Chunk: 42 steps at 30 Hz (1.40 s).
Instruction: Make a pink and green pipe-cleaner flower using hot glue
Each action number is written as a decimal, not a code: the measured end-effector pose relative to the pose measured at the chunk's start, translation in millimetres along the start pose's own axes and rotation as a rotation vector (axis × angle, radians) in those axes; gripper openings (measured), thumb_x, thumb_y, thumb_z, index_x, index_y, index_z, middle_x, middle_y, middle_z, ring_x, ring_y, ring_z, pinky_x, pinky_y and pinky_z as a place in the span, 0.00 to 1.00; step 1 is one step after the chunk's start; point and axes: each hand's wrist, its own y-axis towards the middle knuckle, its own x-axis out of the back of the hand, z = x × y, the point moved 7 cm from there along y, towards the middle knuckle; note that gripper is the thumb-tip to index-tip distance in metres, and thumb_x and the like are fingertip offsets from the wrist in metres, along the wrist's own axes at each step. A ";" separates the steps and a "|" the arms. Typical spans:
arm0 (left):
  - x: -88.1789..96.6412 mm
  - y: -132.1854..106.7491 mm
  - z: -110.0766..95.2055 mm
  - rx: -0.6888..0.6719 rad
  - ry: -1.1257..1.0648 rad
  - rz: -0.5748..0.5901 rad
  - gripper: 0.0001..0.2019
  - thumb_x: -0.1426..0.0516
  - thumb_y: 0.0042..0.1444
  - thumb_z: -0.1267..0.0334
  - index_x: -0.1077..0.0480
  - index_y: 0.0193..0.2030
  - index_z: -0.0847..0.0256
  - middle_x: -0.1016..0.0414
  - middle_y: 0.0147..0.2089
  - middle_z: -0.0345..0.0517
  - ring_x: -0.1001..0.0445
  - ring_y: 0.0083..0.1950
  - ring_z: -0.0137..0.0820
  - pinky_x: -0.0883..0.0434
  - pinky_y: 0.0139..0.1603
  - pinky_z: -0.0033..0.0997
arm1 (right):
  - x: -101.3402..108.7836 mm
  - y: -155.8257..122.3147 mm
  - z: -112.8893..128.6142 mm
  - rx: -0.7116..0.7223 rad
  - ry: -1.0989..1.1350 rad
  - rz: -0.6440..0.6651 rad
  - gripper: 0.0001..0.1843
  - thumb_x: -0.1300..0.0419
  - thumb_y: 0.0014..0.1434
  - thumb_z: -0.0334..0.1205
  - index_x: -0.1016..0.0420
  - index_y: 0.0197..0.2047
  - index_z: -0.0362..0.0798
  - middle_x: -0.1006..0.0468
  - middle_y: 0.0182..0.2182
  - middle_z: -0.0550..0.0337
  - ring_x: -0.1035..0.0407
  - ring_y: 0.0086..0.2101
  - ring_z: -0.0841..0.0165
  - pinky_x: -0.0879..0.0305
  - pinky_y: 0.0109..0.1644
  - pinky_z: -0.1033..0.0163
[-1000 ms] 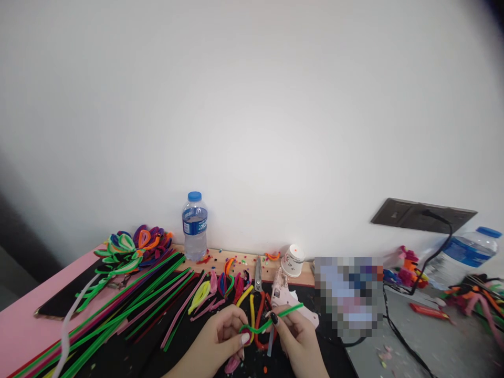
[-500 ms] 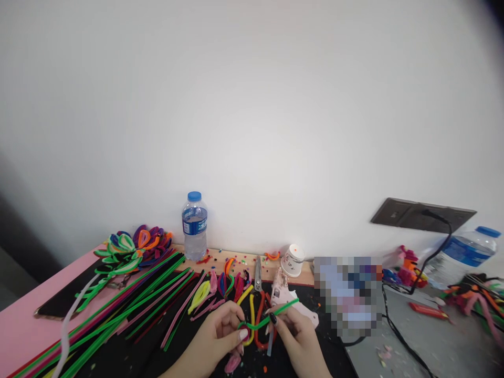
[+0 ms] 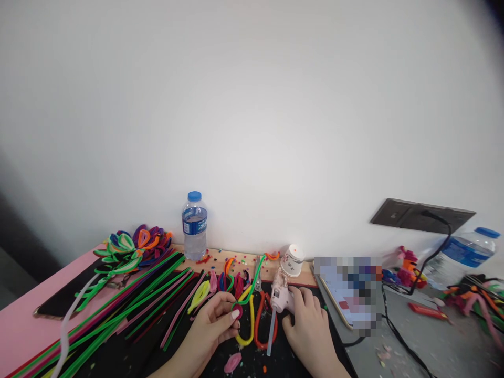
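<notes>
My left hand pinches a small dark red loop with a green pipe cleaner rising from it toward the wall. Fingers of my right hand wrap around the pink glue gun, which lies on the black mat. A clear glue stick lies just left of that hand. Yellow and orange bent pipe cleaners lie between my hands.
Long green, pink and red pipe cleaners fan over the mat on the left, with a heap of looped ones behind. A water bottle, scissors and a small paper cup stand by the wall. A cable runs right.
My right hand let go of the green pipe cleaner and moved right onto the glue gun. The left hand kept the pipe cleaner, whose free end now points up and back.
</notes>
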 end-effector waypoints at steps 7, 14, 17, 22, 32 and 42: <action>1.3 2.6 0.5 -0.015 -0.021 0.017 0.14 0.33 0.43 0.62 0.31 0.35 0.58 0.30 0.26 0.34 0.30 0.27 0.23 0.30 0.30 0.23 | 3.9 4.2 -1.3 0.002 0.127 0.036 0.21 0.48 0.48 0.28 0.29 0.46 0.46 0.24 0.40 0.50 0.32 0.43 0.53 0.39 0.43 0.53; 1.3 2.1 0.5 -0.008 -0.057 0.024 0.15 0.32 0.43 0.63 0.32 0.35 0.57 0.30 0.25 0.33 0.30 0.27 0.23 0.30 0.31 0.23 | 13.8 6.7 7.5 0.051 0.807 0.034 0.11 0.49 0.55 0.35 0.26 0.37 0.46 0.22 0.31 0.56 0.28 0.31 0.63 0.33 0.37 0.63; 2.0 2.1 0.3 -0.001 -0.067 0.018 0.15 0.32 0.43 0.62 0.31 0.35 0.57 0.29 0.26 0.34 0.29 0.28 0.24 0.30 0.32 0.24 | 12.8 6.1 13.4 0.059 1.038 0.095 0.15 0.46 0.53 0.35 0.24 0.43 0.45 0.20 0.36 0.55 0.27 0.38 0.60 0.31 0.43 0.61; 5.1 3.8 0.4 0.014 -0.112 -0.017 0.15 0.32 0.42 0.63 0.31 0.36 0.58 0.29 0.27 0.34 0.29 0.28 0.24 0.30 0.33 0.24 | 0.7 2.4 9.8 -0.030 1.279 0.182 0.20 0.40 0.49 0.36 0.25 0.47 0.44 0.20 0.40 0.53 0.28 0.42 0.57 0.31 0.45 0.57; 0.4 0.7 -0.8 0.053 -0.156 0.024 0.16 0.31 0.41 0.63 0.30 0.36 0.59 0.30 0.25 0.34 0.33 0.24 0.21 0.34 0.28 0.22 | -37.3 -18.1 25.6 -0.099 1.355 0.490 0.21 0.36 0.44 0.42 0.28 0.42 0.44 0.39 0.14 0.72 0.49 0.15 0.77 0.47 0.19 0.71; -2.3 -0.3 -2.1 0.057 -0.138 0.039 0.15 0.31 0.40 0.63 0.30 0.33 0.59 0.30 0.24 0.34 0.35 0.23 0.21 0.36 0.27 0.22 | -37.1 -18.3 26.6 -0.111 1.329 0.446 0.21 0.38 0.44 0.42 0.28 0.42 0.42 0.39 0.17 0.71 0.53 0.16 0.78 0.51 0.19 0.71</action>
